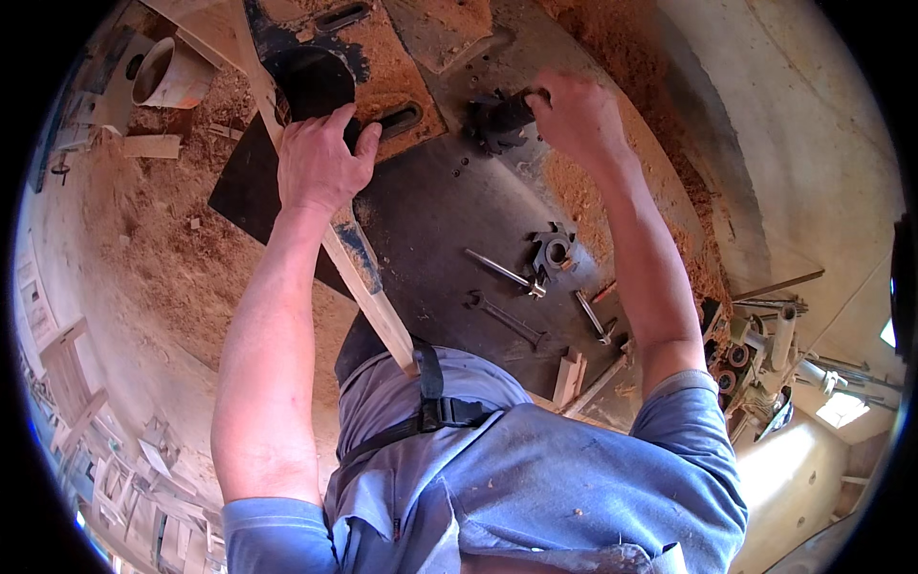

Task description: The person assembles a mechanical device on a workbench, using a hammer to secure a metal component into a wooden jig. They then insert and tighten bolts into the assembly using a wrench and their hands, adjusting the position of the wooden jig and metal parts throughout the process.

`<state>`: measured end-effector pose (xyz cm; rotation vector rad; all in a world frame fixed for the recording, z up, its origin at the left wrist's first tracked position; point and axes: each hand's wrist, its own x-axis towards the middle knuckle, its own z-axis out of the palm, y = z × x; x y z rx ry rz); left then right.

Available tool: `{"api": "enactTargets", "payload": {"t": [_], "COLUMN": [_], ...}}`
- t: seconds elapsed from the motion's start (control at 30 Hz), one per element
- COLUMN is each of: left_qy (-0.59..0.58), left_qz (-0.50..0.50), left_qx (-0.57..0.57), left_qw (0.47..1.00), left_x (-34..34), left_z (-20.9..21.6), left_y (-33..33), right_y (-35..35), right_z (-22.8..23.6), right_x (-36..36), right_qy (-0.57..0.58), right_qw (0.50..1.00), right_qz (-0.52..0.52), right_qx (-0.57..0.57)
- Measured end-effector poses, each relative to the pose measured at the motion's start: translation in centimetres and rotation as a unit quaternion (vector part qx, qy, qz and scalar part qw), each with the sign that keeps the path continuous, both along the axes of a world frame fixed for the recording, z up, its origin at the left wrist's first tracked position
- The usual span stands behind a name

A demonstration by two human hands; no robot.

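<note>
My left hand rests on the dark metal machine table, its fingers over a slot and next to a long wooden strip that runs diagonally under it. My right hand is closed on a dark tool at a toothed cutter head mounted on the table. A second toothed cutter head lies loose lower on the table. Beside it lie a long metal rod, a spanner and a smaller tool.
Sawdust covers the floor on the left and piles up at the table's far right edge. A light-coloured bucket stands at the upper left. Small wood blocks sit at the table's near edge. Machine parts and pipes are on the right.
</note>
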<state>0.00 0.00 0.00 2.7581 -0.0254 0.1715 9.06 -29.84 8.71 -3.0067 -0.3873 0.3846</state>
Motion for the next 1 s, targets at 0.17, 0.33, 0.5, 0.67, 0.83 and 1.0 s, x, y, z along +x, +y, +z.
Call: {"api": "enactTargets", "payload": {"t": [0.17, 0.33, 0.5, 0.67, 0.83, 1.0], "left_qy": [0.022, 0.004, 0.019, -0.001, -0.009, 0.015], "left_qz": [0.0, -0.001, 0.003, 0.004, 0.0, 0.015], "left_qx": [-0.007, 0.001, 0.006, 0.01, 0.01, 0.012], "left_qw": [1.0, 1.0, 1.0, 1.0, 1.0, 1.0], "left_x": [-0.7, -0.4, -0.2, -0.1, 0.0, -0.1], "left_z": [0.1, -0.1, 0.5, 0.6, 0.1, 0.7], "left_y": [-0.7, -0.3, -0.3, -0.2, 0.1, -0.2], "right_y": [-0.9, -0.7, 0.1, -2.0, -0.6, -0.3], "right_z": [-1.0, -0.4, -0.7, -1.9, -1.6, 0.9], "right_x": [-1.2, -0.1, -0.9, 0.3, -0.5, -1.2], "right_qy": [-0.143, -0.032, -0.11, -0.109, -0.152, -0.168], "right_qw": [0.982, 0.997, 0.992, 0.969, 0.985, 0.979], "right_qz": [0.089, 0.073, 0.041, 0.207, 0.06, 0.017], "right_qx": [0.087, 0.007, 0.051, 0.085, 0.057, 0.117]}}
